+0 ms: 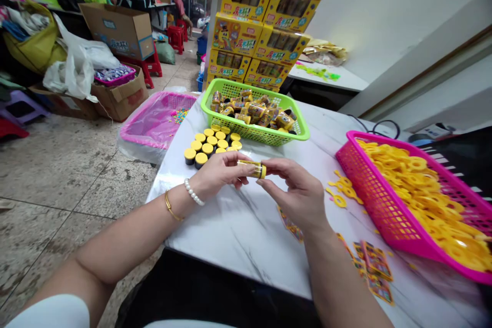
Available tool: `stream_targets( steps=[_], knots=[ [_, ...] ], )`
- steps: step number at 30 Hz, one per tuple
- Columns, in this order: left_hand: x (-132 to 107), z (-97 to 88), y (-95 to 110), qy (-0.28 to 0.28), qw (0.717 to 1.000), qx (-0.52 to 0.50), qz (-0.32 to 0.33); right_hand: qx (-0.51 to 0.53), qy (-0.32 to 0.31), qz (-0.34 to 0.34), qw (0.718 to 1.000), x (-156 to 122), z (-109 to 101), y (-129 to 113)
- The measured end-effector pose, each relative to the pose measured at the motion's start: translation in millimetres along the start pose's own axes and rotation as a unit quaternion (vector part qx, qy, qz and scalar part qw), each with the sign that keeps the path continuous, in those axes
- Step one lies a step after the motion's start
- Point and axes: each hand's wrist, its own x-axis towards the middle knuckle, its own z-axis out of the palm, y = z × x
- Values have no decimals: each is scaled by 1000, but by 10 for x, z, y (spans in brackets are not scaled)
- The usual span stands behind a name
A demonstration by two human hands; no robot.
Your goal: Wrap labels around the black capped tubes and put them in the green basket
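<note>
Over the white table, a small printed cylinder [251,169] with a yellow cap lies sideways between my hands. My left hand [217,171], with a pearl bracelet and a gold bangle at its wrist, is closed around the cylinder's left end. At the other end, my right hand [302,192] pinches the yellow cap between thumb and fingers. Beside my left hand, several short dark containers with yellow lids [207,148] stand upright in rows. Behind them a green basket [300,136] holds a heap of similar printed cylinders. Printed packets [290,224] lie partly hidden under my right arm.
A pink basket [380,210] full of yellow ring-shaped plastic pieces stands on the right, with loose yellow pieces [342,189] beside it. More packets [376,261] lie near the front. Yellow boxes [240,38] are stacked behind. A plastic-lined pink tub [149,118] is left of the table.
</note>
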Motion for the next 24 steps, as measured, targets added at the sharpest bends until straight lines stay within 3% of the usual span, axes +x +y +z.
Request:
stream_targets(
  steps=[5, 9, 12, 19, 22, 24],
  knots=[
    [-7, 10, -44, 2, 1000, 20, 22, 8, 13, -7, 1000, 3, -14, -34],
    [-52, 59, -41, 14, 990, 96, 106, 119, 29, 89, 988, -27, 109, -39],
    [-82, 69, -5, 22, 981, 147, 124, 173, 44, 121, 976, -51, 187, -30],
    [-58, 29, 15, 34, 994, 98, 32, 120, 65, 97, 986, -75, 199, 40],
    [-44, 33, 3, 8, 996, 87, 27, 166, 22, 146, 975, -63, 179, 47],
    [-41, 39, 0, 2, 998, 63, -9, 204, -30, 164, 965, -41, 150, 47]
  ],
)
